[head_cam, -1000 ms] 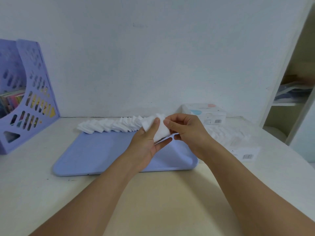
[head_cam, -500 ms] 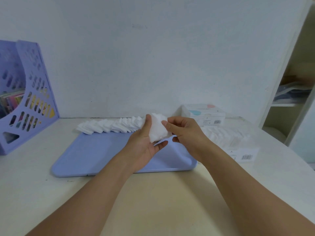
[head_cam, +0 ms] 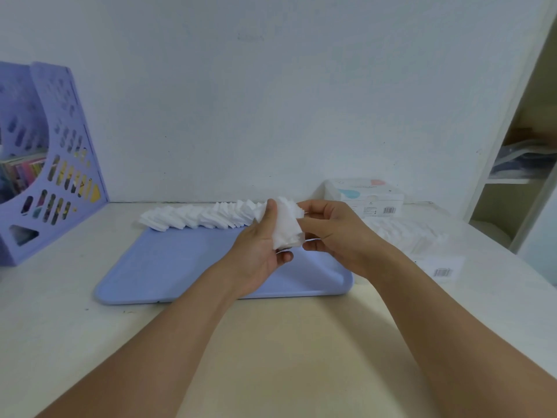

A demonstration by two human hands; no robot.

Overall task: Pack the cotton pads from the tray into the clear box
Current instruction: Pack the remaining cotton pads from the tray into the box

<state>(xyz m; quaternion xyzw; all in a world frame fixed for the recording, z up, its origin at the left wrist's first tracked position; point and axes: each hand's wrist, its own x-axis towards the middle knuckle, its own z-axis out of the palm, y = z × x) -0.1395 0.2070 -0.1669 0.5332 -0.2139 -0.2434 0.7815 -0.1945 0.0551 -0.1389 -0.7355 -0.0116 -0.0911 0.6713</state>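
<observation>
The head view is looking down on a pale counter (head_cam: 90, 342) where a blue tray (head_cam: 168, 267) is lying flat. A long, fanned row of cotton pads (head_cam: 196, 217) is running along the tray's far edge, spilling a little past its far-left corner. Above the tray's right half, the left hand (head_cam: 259, 251) is holding a small stack of pads (head_cam: 286, 227), its grip narrow, thumb pressing on the near face and fingers curling behind. The right hand (head_cam: 334, 233) is meeting the stack from the right, fingertips pinching its far-right edge.

To the right of the tray, the clear box (head_cam: 422, 245) is sitting on the counter with white pads showing through it; its walls are nearly vanishing against the pale surface, so how full it is I cannot tell. A barcode label (head_cam: 443, 272) is marking its near side. Behind it, a white carton (head_cam: 366, 196) is standing against the wall.

At far left, a purple file holder (head_cam: 57, 164) is keeping colourful books, partly cut off by the frame edge. A shelf (head_cam: 512, 179) at far right is blurring out.
</observation>
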